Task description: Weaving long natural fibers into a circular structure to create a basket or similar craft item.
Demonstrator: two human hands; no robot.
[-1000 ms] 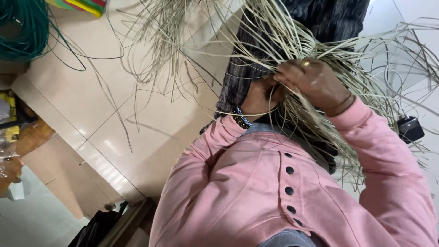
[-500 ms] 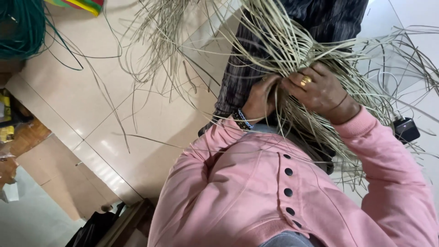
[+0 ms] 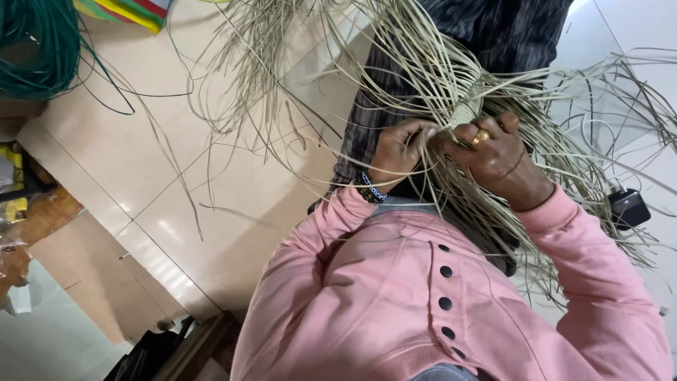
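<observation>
Bright, even daylight; mild floor glare.

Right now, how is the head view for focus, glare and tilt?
Head view: strongly tilted; the hands, left hand and right hand, and the woven strands look sharp, with both grips closed on them; soft glare on the floor tiles and brightness top right; the loose strand tips look thin and slightly soft.

Around you on the tiled floor (image 3: 211, 204)
You have a green cord coil (image 3: 35, 49) upper left and a black charger (image 3: 627, 208) far right.
</observation>
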